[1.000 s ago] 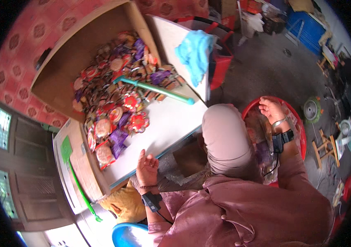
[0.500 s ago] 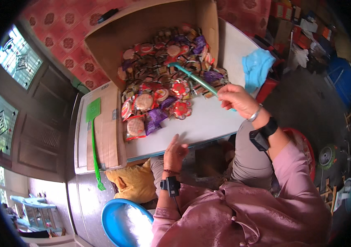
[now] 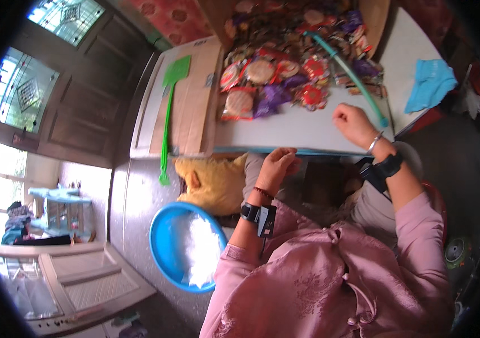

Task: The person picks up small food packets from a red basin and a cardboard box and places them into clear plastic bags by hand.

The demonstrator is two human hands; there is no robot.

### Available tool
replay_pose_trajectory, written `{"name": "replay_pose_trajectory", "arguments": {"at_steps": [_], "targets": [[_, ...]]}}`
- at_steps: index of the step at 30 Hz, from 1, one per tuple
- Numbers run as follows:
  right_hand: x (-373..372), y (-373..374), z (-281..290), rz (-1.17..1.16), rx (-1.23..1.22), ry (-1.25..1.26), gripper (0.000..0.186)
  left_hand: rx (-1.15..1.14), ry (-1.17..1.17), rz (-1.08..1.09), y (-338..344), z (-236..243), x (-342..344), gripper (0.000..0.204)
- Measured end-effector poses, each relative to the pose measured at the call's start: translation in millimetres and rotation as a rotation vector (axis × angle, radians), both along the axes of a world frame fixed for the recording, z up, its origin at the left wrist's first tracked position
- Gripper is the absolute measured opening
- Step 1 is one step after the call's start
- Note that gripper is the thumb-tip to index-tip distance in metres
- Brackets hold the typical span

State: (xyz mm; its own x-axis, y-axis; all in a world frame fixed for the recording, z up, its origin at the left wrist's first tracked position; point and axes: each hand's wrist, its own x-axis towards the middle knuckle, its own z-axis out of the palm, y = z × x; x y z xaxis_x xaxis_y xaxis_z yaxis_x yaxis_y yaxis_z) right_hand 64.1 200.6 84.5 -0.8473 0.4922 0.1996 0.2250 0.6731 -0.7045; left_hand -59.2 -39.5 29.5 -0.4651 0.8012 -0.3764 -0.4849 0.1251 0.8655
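Observation:
A long green stick (image 3: 348,69) lies slanting over the pile of packaged snacks (image 3: 285,56), its lower end on the white tabletop (image 3: 285,130). Just left of that end, apart from it, my right hand (image 3: 355,124) hovers over the table with its fingers curled in and nothing showing in them. By the table's front edge is my left hand (image 3: 276,169), its fingers loosely bent and holding nothing that I can see. Nearest to both hands are round biscuits in clear and red wrappers (image 3: 239,103), purple packets (image 3: 274,99) and a red flower-shaped pack (image 3: 311,96).
A large cardboard box (image 3: 380,25) opens toward me behind the pile. Left of it, a green fly swatter (image 3: 169,104) rests on flat cardboard (image 3: 192,121). A blue basin (image 3: 164,253) with white plastic stands at lower left, near a yellow cushion (image 3: 217,183). A blue cloth (image 3: 431,84) lies at right.
My right hand has let go of the green stick, which now lies on the pile and tabletop. My left hand's fingers have bent more. The head view has shifted, bringing more floor into sight.

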Motion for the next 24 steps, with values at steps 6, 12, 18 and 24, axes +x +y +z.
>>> {"name": "replay_pose_trajectory", "arguments": {"at_steps": [6, 12, 18, 24], "targets": [[2, -7, 10, 0.019, -0.022, -0.014, 0.007, -0.039, 0.258, 0.13, -80, 26, -25, 0.02], [5, -11, 16, 0.038, -0.027, -0.011, 0.007, -0.304, 0.351, 0.462, -191, 25, -57, 0.016], [9, -12, 18, 0.048, -0.118, -0.046, 0.007, -0.986, 0.614, 0.456, -315, -18, -63, 0.021], [10, -15, 18, 0.07, -0.145, -0.086, 0.008, -1.425, 0.656, 0.195, -363, -52, -31, 0.051]]}}
